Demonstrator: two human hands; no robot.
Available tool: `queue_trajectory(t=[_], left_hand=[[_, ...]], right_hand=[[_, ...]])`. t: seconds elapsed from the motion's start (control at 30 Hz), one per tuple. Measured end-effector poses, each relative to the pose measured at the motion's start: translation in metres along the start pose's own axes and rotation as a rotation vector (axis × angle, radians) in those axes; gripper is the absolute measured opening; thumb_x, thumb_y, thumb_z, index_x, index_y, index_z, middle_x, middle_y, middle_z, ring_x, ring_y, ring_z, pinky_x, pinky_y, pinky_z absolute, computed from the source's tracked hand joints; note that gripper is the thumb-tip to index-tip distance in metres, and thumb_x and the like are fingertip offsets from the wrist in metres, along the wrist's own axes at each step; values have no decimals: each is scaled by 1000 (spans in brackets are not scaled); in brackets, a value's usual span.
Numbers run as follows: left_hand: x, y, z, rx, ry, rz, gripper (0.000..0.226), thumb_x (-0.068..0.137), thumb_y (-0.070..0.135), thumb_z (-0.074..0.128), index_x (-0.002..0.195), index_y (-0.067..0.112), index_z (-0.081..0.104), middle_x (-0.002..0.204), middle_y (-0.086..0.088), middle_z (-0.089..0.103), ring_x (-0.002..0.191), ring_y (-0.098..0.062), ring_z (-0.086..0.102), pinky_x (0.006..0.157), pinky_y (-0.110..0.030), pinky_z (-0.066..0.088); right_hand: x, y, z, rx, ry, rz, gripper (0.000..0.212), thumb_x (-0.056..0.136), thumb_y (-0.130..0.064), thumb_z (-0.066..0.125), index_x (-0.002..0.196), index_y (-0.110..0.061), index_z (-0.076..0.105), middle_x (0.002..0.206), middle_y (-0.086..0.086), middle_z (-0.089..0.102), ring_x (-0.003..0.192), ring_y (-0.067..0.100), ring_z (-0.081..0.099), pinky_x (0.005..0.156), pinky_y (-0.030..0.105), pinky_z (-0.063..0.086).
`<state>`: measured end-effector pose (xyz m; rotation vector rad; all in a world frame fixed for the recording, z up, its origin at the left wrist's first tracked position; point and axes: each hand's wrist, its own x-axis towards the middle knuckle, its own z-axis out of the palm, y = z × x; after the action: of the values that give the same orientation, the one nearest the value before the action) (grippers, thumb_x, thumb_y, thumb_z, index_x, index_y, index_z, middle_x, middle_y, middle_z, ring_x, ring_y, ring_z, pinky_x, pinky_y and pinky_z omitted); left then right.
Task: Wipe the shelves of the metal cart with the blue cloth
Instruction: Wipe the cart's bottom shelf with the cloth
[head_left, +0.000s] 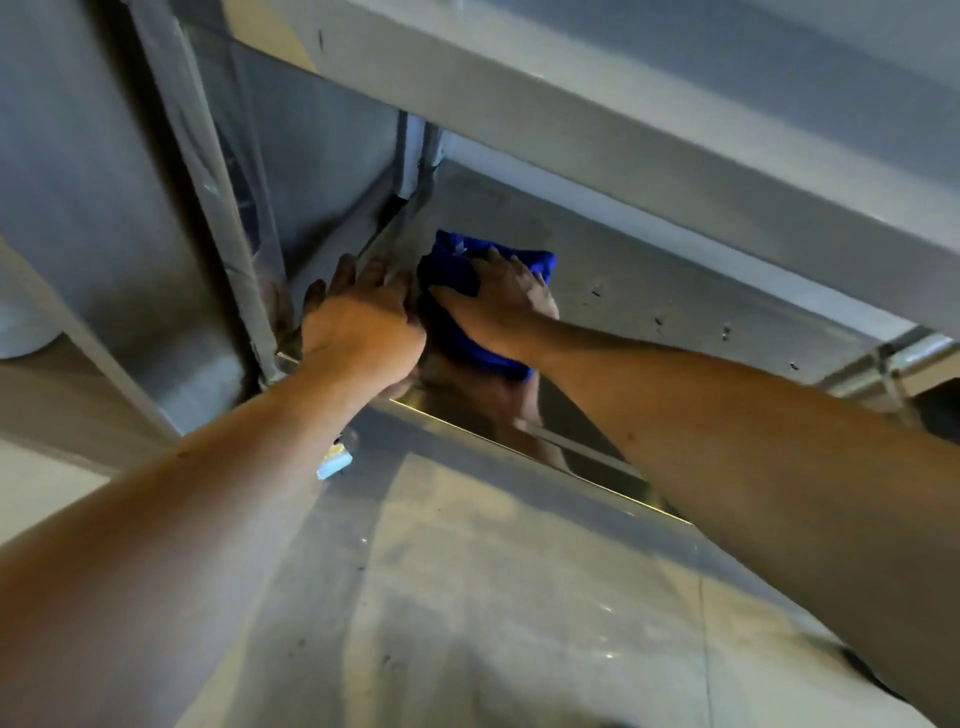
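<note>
The blue cloth (467, 332) lies bunched on a lower shelf (649, 306) of the metal cart, close to the shelf's left rim. My right hand (506, 301) lies flat on top of the cloth with fingers spread, pressing it onto the shelf. My left hand (363, 317) rests on the shelf's left rim beside the cloth, fingers extended along the edge near the cart's corner post (244, 249). Part of the cloth is hidden under my right palm.
An upper shelf edge (623, 130) runs diagonally overhead, just above my hands. The shelf's shiny front lip (519, 447) reflects my arm. A small light blue label (335, 462) sticks near the front corner. Glossy floor (519, 597) lies below.
</note>
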<state>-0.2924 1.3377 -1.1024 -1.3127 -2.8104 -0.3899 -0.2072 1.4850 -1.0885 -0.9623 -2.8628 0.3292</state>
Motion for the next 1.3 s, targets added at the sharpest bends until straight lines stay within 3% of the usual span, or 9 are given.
queue_trajectory(t=[0.17,0.33,0.43,0.53,0.67,0.8,0.93,1.13,1.3], left_hand=[[9,8,-1,-15,-100,-104,56,91,37,43,146,27,37,159,-5,27,145,-32,19,112,-57,23],[8,13,-8,-3,-49,-142,31,90,34,48,119,25,56,132,-10,50,125,-32,41,101,-54,37],[7,22,-12,-47,3,-131,40,95,35,48,132,22,52,139,-13,46,125,-34,44,101,-52,40],[6,31,-10,-75,-14,-92,50,97,36,48,145,23,43,154,-10,36,138,-33,35,110,-51,33],[3,36,0,-84,-49,-3,54,94,29,53,147,26,42,159,-6,30,144,-32,27,116,-49,24],[5,52,6,-143,-60,61,43,96,31,49,139,23,50,156,-6,37,141,-31,34,114,-50,29],[4,78,15,-173,-44,185,30,96,35,43,122,25,56,133,-2,56,125,-27,48,110,-50,31],[8,109,32,33,-46,151,42,95,42,35,133,27,48,140,-6,49,136,-33,36,111,-58,24],[9,106,33,50,3,151,39,90,40,35,122,29,54,130,-4,56,129,-30,42,108,-58,27]], right_hand=[[-91,-2,2,-18,-5,-84,77,85,-77,27,146,-33,45,155,5,40,143,31,30,118,52,22],[-131,7,1,-28,-61,-81,77,87,-80,23,149,-36,35,162,6,29,150,32,19,121,55,13],[-137,22,-3,-3,-39,-87,78,87,-82,21,148,-37,37,162,3,30,150,28,20,122,52,14],[-125,38,-7,-19,-50,-65,82,85,-83,18,151,-36,35,163,2,26,150,26,19,121,49,12],[-95,55,-8,-31,-59,19,83,86,-81,20,154,-35,29,166,2,19,152,26,13,122,50,10],[-67,69,-6,-48,11,85,82,85,-81,22,152,-35,34,164,1,26,149,27,20,121,51,14],[-35,82,-7,-58,43,122,80,87,-80,24,152,-34,34,162,1,30,147,27,24,120,52,15],[17,108,-11,-61,32,195,81,87,-79,31,154,-33,32,161,1,30,147,28,24,118,54,19],[58,120,-15,-61,52,265,80,87,-78,32,153,-34,33,161,3,31,148,29,23,118,52,18]])
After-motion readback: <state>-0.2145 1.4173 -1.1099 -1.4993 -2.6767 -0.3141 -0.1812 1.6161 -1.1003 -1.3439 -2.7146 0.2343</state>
